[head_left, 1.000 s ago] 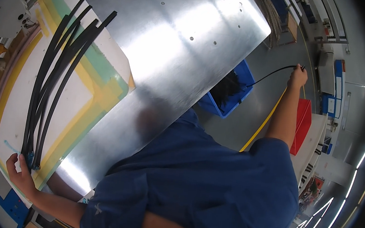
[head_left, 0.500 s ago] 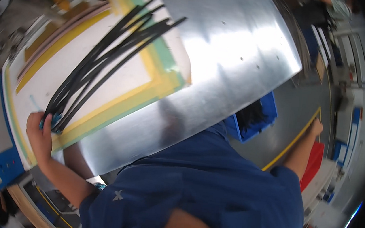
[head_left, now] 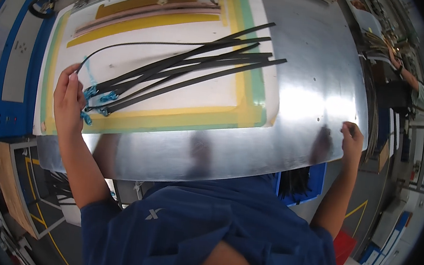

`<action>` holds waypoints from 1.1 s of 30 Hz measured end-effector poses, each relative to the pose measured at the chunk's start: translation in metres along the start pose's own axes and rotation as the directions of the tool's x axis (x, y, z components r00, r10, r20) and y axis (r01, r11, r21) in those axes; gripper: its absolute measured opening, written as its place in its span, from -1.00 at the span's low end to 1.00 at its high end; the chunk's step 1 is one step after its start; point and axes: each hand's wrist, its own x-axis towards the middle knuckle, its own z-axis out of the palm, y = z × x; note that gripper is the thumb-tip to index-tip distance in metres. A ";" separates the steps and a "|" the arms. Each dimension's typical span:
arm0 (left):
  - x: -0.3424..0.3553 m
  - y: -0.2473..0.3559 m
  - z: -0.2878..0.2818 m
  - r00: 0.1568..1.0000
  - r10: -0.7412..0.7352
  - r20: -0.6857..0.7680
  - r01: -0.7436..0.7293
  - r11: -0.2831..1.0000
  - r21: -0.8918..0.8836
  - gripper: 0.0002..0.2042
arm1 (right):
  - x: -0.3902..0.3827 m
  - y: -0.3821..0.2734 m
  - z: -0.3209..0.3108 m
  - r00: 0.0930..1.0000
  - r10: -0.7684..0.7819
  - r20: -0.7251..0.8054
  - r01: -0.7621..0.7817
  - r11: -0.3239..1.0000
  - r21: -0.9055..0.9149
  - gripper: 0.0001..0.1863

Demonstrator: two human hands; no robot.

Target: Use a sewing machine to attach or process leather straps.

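Several flat black strips (head_left: 178, 65) lie in a loose fan across a white board edged with yellow and green tape (head_left: 171, 122). Shiny blue twisted ties (head_left: 107, 97) sit around their left ends. At those ends, my left hand (head_left: 71, 98) is closed in a pinch on one thin black strip (head_left: 128, 43), which arches up and away from the bundle. Over the right end of the metal tabletop (head_left: 231, 150), my right hand (head_left: 352, 140) has its fingers curled in; nothing shows in them.
A blue bin (head_left: 315, 186) of black strips stands below the table's front edge. Blue machine housing (head_left: 1, 56) borders the left side. A yellow bar (head_left: 145, 28) and machine parts stand behind the strips. At the far right, another person (head_left: 410, 87) reaches toward a bench.
My right hand has swung in from the far right to the metal tabletop. My left hand now lifts one black strip out of the bundle. The view has turned.
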 end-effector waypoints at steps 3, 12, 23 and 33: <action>0.009 0.013 -0.015 0.975 -0.098 0.199 0.190 0.833 -0.520 -0.62 | -0.038 -0.091 0.075 0.857 -0.323 0.400 0.326 0.943 0.064 -0.72; 0.058 0.042 -0.041 0.687 0.414 0.597 0.168 0.709 -0.685 -0.39 | -0.090 -0.275 0.267 0.218 -0.690 0.691 0.901 0.414 0.129 -0.15; 0.097 0.028 0.013 0.528 0.142 0.837 0.319 0.880 -0.351 -0.35 | -0.093 -0.276 0.314 0.226 -0.620 0.751 0.860 0.489 0.145 -0.46; 0.130 0.016 0.031 0.303 0.132 0.944 0.140 0.973 -0.181 -0.56 | -0.047 -0.304 0.338 0.390 -0.670 0.632 0.876 0.481 -0.031 -0.72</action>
